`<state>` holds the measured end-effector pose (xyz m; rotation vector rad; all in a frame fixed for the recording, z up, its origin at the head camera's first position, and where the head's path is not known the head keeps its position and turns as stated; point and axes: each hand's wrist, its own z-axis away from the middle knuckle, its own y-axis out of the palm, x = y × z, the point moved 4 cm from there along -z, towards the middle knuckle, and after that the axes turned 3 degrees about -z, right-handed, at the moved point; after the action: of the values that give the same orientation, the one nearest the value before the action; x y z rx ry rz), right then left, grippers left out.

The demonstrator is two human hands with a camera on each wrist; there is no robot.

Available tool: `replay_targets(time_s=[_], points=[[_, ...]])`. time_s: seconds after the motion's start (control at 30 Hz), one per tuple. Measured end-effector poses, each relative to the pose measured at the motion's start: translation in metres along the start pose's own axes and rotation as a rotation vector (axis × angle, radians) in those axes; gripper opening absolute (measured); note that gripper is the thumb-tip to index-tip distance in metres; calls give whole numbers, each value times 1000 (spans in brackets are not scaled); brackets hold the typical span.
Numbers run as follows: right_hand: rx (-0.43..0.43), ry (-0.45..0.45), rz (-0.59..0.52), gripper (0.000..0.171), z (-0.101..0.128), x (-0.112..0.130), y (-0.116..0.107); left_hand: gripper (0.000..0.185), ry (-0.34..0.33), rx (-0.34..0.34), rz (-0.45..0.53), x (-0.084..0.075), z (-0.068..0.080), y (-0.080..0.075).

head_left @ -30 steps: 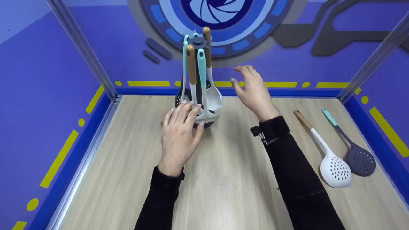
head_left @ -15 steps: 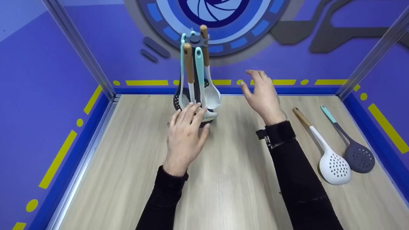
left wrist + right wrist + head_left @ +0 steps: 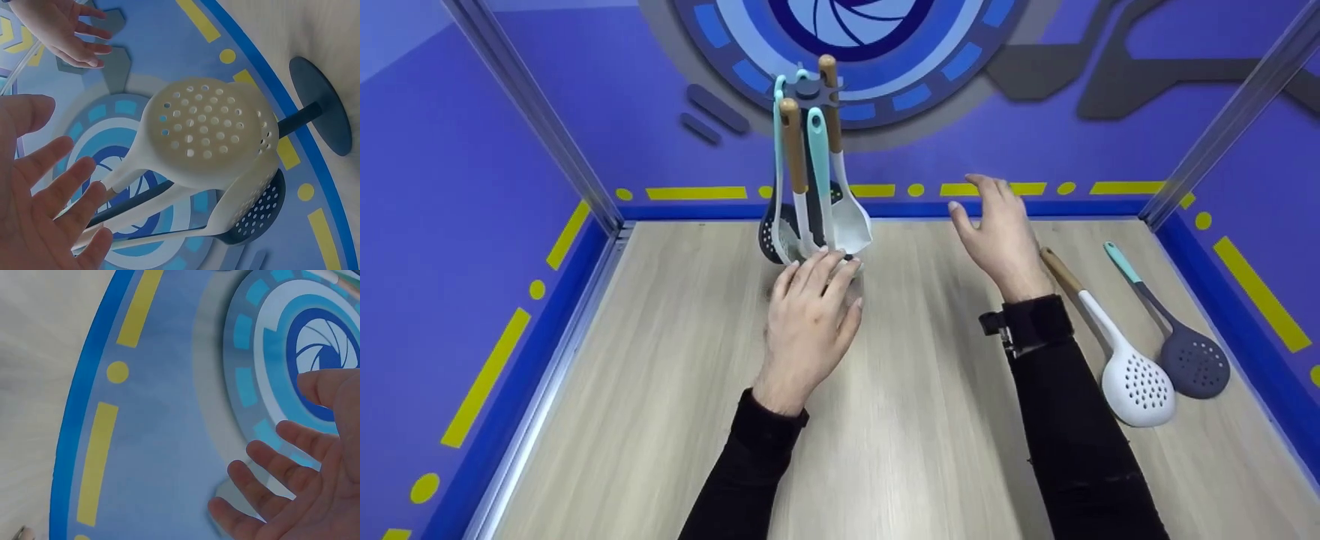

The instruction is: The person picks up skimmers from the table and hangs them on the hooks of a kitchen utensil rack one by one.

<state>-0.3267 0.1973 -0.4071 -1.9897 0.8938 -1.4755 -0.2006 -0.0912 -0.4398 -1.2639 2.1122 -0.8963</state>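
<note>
We see no readable writing; the left hand (image 3: 810,322) rests open by the utensil stand (image 3: 808,172) (the right hand (image 3: 997,236) hovers open, empty).

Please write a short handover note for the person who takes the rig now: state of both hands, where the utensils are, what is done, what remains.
Left hand: open, fingers at the foot of the utensil rack, holding nothing.
Right hand: open, in the air right of the rack, holding nothing.
Done: several utensils hang on the rack.
Left: the white skimmer and the grey skimmer lie on the table, to the right, not hung yet.
</note>
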Motion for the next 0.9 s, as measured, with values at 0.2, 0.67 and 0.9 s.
replay_targets(time_s=[0.2,0.67,0.9], points=[[-4,33,13,62,2,-13,-6,51,15,4,4,-4,0,3],[-20,140,50,64,15,-56,-18,49,53,26,9,-16,3,14],[-18,198,54,66,24,-80,-17,50,77,64,7,-25,5,24]])
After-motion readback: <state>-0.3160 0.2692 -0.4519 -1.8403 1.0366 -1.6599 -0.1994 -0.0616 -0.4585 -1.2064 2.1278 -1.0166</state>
